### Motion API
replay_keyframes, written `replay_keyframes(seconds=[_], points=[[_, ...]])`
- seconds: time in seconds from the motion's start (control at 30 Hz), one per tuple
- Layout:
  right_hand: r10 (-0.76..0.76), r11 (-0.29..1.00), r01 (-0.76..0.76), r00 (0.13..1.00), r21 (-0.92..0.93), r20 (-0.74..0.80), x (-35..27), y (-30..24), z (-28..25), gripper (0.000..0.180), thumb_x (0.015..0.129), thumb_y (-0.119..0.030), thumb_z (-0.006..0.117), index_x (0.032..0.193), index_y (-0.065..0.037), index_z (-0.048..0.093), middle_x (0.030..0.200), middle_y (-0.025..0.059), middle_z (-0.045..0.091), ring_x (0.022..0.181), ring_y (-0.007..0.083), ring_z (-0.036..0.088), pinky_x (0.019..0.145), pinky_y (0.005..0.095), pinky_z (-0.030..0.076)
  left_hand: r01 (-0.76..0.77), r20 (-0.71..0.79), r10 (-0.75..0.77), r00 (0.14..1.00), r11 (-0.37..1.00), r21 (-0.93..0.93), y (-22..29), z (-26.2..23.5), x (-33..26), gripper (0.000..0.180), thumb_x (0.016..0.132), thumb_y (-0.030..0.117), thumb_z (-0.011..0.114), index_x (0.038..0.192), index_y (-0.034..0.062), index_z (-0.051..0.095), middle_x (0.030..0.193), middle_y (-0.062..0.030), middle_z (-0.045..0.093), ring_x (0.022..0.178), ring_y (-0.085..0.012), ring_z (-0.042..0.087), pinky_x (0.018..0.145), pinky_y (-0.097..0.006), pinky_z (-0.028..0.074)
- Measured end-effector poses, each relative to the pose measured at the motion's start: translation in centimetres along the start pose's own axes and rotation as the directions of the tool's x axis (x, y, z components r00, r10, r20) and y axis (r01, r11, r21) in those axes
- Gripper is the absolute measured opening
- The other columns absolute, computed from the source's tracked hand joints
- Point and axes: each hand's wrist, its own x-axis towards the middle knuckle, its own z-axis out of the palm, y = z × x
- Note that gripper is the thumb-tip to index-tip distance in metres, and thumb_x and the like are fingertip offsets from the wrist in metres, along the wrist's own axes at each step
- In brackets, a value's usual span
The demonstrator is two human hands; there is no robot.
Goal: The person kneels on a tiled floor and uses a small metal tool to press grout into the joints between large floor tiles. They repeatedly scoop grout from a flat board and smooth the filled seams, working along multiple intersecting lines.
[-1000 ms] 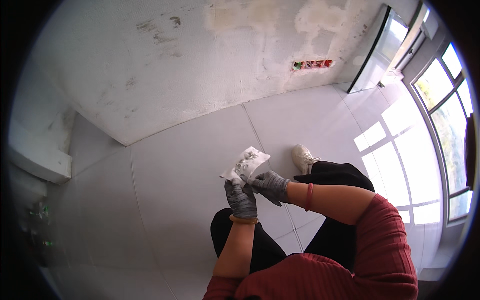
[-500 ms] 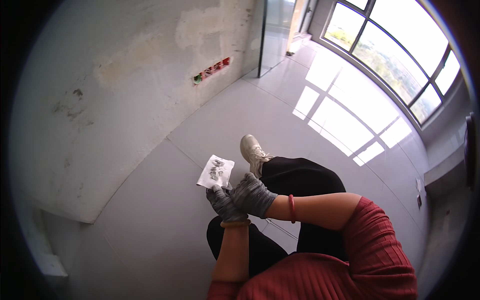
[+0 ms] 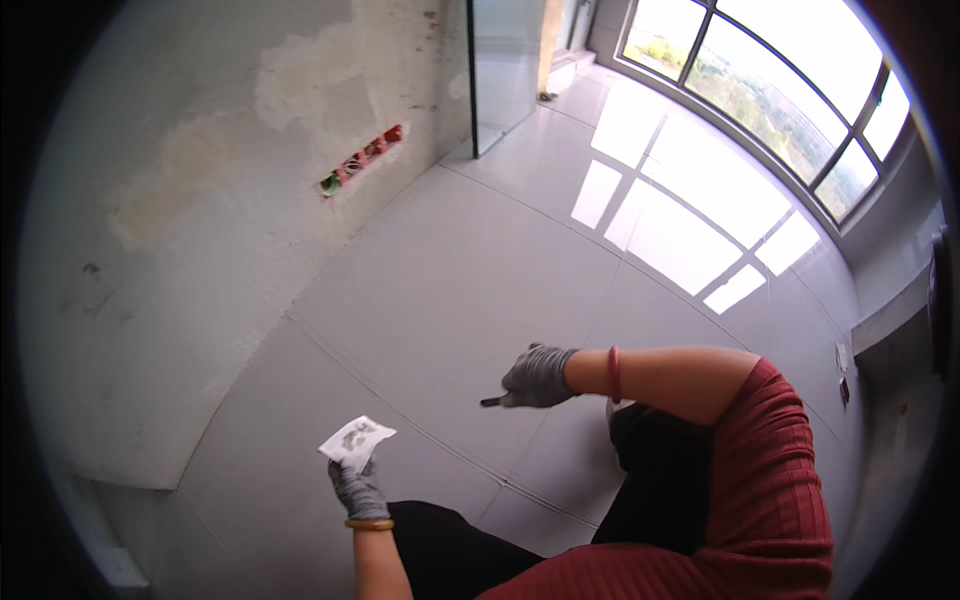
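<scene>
My left hand (image 3: 358,490), in a grey knit glove, is closed on the lower edge of a small white sheet (image 3: 376,432), paper or thin cloth. Dark grey blotches or bits lie on the sheet; their kind is too blurred to tell. My right hand (image 3: 538,376), gloved alike, is out ahead over the tiled floor with its fingers closed. From it pokes the end of a short dark stick-like tool (image 3: 490,402); the fist hides the rest. The two hands are well apart.
A grey tiled floor (image 3: 440,270) with seams spreads ahead. On the left stands a rough plastered wall (image 3: 240,230) with a row of red and green socket boxes (image 3: 360,160). Beyond are a glass panel (image 3: 503,70) and a large window (image 3: 760,80).
My hands have parted: the left moved left and nearer with the sheet, the right went right and forward. The dark tool now shows in the right hand. The shoe ahead has drawn back.
</scene>
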Motion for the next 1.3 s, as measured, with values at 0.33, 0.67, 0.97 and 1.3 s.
replay_keyframes(seconds=[0.33,0.67,0.97,1.3], points=[[0.606,0.607,-0.641,0.756,0.47,0.247,-8.0,40.3,23.1,0.054,0.089,-0.055,0.042,0.09,-0.009,0.068,0.088,0.0135,0.068,0.088,0.0324,0.063,0.082,0.0424,0.048,0.284,-0.374,-0.185,0.909,0.931,0.229,0.0,8.2,2.7,0.03,0.092,0.018,0.05,0.122,0.0187,0.051,0.121,-0.0057,0.059,0.101,-0.0254,0.061,0.079,-0.043,0.054],[0.69,0.371,-0.538,0.705,0.757,0.163,-7.3,55.7,36.8,0.049,0.091,-0.046,0.049,0.11,-0.003,0.065,0.122,0.0224,0.056,0.115,0.0388,0.051,0.099,0.0418,0.04,0.467,-0.36,-0.346,0.866,0.819,0.334,-5.8,34.2,10.1,0.036,0.091,0.02,0.046,0.124,0.0069,0.051,0.117,-0.0129,0.061,0.1,-0.0311,0.062,0.081,-0.047,0.053],[0.72,0.482,-0.471,0.693,0.739,-0.027,-6.6,55.4,39.2,0.037,0.089,-0.039,0.055,0.095,-0.005,0.069,0.11,0.0201,0.059,0.102,0.0376,0.055,0.092,0.0436,0.044,0.184,0.138,-0.294,0.946,0.835,0.519,-4.7,49.3,19.5,0.038,0.09,0.016,0.05,0.128,0.0106,0.048,0.126,-0.0133,0.054,0.113,-0.0301,0.055,0.088,-0.049,0.051],[0.401,-0.271,-0.472,0.737,0.839,0.544,-11.6,61.7,33.1,0.023,0.087,-0.027,0.063,0.094,-0.005,0.065,0.063,0.0036,0.059,0.04,0.0135,0.046,0.034,0.0307,0.035,0.489,0.074,-0.484,0.872,0.866,-0.106,-27.4,51.3,38.6,0.051,0.081,0.015,0.044,0.129,-0.0006,0.041,0.128,-0.02,0.05,0.115,-0.0374,0.051,0.095,-0.055,0.046]])
